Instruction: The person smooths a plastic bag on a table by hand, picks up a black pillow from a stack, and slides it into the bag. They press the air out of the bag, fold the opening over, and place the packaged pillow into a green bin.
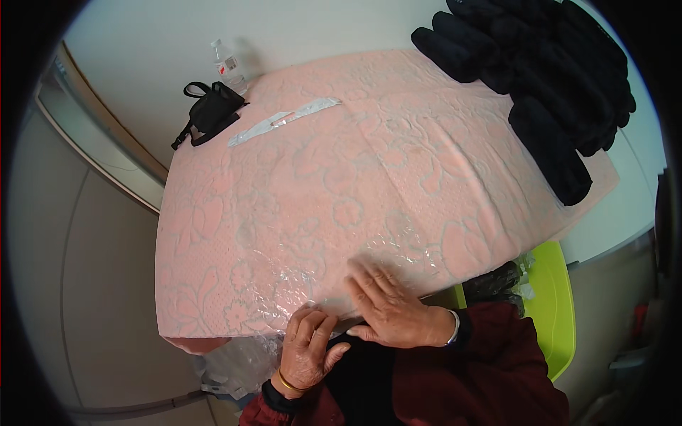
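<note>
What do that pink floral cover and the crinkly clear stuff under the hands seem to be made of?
The pink cover looks like soft quilted or embossed fabric, matte, with a raised floral pattern. The clear wrap is probably thin plastic film: glossy, wrinkled, see-through. The right hand presses flat on it; the left hand grips at the table edge.

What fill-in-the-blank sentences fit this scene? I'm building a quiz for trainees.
1. The floral table cover is ____ in colour.
2. The right hand lies flat on clear ____ film.
3. The pile of dark gloves lies at the table's far ____ corner.
4. The small black pouch sits beside a clear plastic ____.

Missing: pink; plastic; right; bottle
</note>
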`<control>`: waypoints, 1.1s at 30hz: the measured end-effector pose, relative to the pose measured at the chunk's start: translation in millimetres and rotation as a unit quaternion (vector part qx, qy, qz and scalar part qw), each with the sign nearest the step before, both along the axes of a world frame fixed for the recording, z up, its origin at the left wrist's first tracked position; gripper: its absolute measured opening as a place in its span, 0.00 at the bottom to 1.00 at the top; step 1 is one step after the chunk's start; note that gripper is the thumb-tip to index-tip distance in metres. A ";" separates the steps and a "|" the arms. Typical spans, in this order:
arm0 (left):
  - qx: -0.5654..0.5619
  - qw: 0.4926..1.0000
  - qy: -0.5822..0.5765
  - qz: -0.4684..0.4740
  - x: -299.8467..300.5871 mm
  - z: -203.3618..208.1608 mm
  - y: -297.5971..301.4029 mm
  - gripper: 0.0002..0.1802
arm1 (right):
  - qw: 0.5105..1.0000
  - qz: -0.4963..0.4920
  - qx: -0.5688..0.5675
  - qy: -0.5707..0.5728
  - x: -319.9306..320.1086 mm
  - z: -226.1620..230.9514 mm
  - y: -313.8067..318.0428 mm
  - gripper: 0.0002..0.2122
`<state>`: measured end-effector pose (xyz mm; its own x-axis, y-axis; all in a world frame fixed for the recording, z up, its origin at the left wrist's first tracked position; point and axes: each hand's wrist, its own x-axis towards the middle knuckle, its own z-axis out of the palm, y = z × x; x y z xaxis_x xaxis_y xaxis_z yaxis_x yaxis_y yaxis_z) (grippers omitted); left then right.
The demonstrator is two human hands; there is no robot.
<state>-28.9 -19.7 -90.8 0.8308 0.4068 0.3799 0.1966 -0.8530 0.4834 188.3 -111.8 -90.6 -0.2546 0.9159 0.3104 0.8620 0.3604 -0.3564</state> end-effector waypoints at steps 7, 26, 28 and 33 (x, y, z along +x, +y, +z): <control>0.073 0.992 0.069 0.075 20.6 12.9 -2.2 0.31 | 0.984 -0.175 0.001 -0.032 16.7 21.1 -2.8 0.34; 0.104 0.984 0.115 0.091 39.8 3.5 45.8 0.40 | 0.991 -0.129 -0.019 -0.032 37.7 0.8 28.4 0.36; 0.125 0.970 0.138 0.158 19.7 -1.2 64.2 0.43 | 0.990 -0.138 -0.024 -0.032 44.8 2.2 22.4 0.38; 0.133 0.965 0.099 0.202 8.2 -12.0 74.4 0.45 | 0.988 -0.142 -0.036 -0.044 44.0 4.0 20.8 0.40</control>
<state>-20.7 54.8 -102.8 0.6919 0.6221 0.3664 0.6048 -0.7766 0.1764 232.3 -90.9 -86.6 -0.0072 0.9732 0.2298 0.9533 0.0761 -0.2923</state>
